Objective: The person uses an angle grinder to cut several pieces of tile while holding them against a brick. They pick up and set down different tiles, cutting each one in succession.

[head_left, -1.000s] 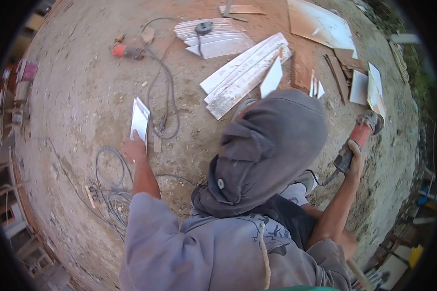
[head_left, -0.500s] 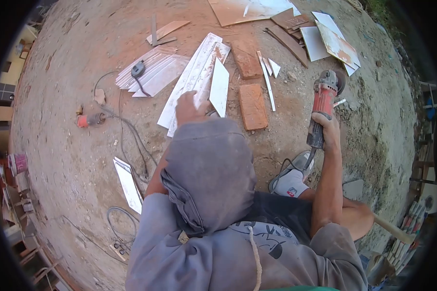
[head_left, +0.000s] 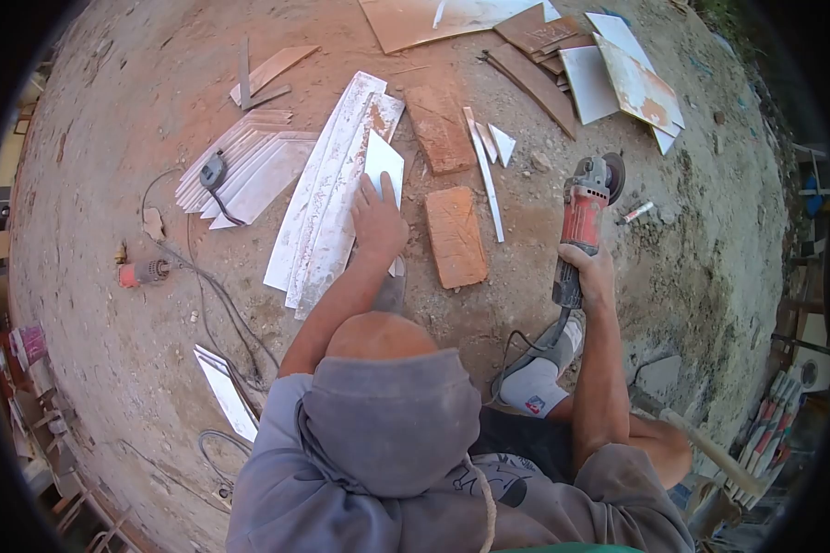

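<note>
My right hand (head_left: pixel 594 273) grips the dark handle of a red and black angle grinder (head_left: pixel 583 219). The grinder's head and dark disc point away from me, above the dirt ground. My left hand (head_left: pixel 379 224) rests with its fingers apart on a white cut tile piece (head_left: pixel 384 160), covering its lower part. Beneath that piece lie long white tile strips (head_left: pixel 323 184), dusty with red dirt. Two orange bricks, a nearer brick (head_left: pixel 456 238) and a farther brick (head_left: pixel 440 129), lie right of the strips.
A tape measure (head_left: pixel 214 171) sits on fanned cut tiles (head_left: pixel 263 175) at left. Farther left lies a red power tool (head_left: pixel 144 273) near loose cables (head_left: pixel 217 288). Thin tile offcuts (head_left: pixel 485 184), a marker (head_left: pixel 636 213) and stacked tiles (head_left: pixel 590 83) are to the right.
My left hand has shifted right, from the long strips onto the white cut piece. The view has tilted slightly. My right hand still holds the angle grinder.
</note>
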Demonstrator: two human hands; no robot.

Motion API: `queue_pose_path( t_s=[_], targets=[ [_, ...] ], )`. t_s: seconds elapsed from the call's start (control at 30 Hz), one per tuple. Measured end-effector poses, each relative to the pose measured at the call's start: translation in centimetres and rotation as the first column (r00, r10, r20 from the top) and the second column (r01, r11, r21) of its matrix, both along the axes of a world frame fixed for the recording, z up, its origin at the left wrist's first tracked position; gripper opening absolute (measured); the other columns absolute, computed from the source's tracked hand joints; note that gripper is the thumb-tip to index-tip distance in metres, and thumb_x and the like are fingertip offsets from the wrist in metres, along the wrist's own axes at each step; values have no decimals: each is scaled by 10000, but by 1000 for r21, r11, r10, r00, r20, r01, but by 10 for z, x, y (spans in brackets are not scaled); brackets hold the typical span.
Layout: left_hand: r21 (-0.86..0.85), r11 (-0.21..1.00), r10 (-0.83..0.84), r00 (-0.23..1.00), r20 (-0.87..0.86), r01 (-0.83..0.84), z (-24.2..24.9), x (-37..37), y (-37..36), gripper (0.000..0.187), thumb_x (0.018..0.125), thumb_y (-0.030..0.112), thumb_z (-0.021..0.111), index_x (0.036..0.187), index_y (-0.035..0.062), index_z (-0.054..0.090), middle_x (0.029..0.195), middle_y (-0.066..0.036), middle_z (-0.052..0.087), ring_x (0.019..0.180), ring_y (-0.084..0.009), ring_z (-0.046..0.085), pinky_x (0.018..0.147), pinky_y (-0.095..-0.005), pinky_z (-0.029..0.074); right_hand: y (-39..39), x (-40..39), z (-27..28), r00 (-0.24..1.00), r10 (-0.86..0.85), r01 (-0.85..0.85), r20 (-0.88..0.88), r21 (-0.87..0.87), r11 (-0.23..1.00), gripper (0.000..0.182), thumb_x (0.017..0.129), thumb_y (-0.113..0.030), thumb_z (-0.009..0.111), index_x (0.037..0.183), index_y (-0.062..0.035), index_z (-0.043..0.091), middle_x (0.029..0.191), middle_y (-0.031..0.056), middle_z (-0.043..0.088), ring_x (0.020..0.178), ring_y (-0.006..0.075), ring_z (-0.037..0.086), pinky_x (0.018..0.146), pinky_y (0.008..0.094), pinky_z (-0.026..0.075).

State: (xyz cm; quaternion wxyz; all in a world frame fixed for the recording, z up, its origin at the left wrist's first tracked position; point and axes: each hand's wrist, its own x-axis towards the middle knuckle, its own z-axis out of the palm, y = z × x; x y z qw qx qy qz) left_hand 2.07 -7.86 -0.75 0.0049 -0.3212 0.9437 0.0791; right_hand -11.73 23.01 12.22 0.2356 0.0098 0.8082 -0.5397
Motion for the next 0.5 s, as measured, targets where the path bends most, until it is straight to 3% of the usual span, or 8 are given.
queue_pose_path(
  t_s=[0.1, 0.3, 0.5],
  targets=[
    [140, 980, 142, 990, 5, -141, 8, 0, -8, 1015, 737, 240, 797, 1547, 46, 218, 1479, -298, 328, 1294, -454, 408, 1051, -547, 366, -17, -6, -11, 998, 4, -4, 59, -11, 1000, 384, 722, -208, 760, 1031, -26, 620, 788, 19, 621, 633, 121, 591, 600, 288, 481],
    [246, 930, 278, 961, 13, -272, 21, 0, -19, 993, 715, 298, 808, 1527, 83, 279, 1347, -238, 432, 1228, -416, 445, 1038, -533, 356, -38, -9, -33, 995, 34, -31, 95, -32, 999, 335, 761, -192, 752, 1011, -35, 594, 753, 23, 608, 557, 116, 578, 531, 275, 481],
    [56, 977, 213, 970, -113, -208, 25, -4, -49, 949, 710, 313, 813, 1512, 124, 341, 1338, -222, 432, 1225, -388, 424, 1038, -529, 333, -46, -11, -31, 994, 27, -23, 110, -39, 999, 372, 752, -204, 757, 1041, -31, 599, 783, 24, 612, 600, 115, 579, 571, 282, 485]
  ],
)
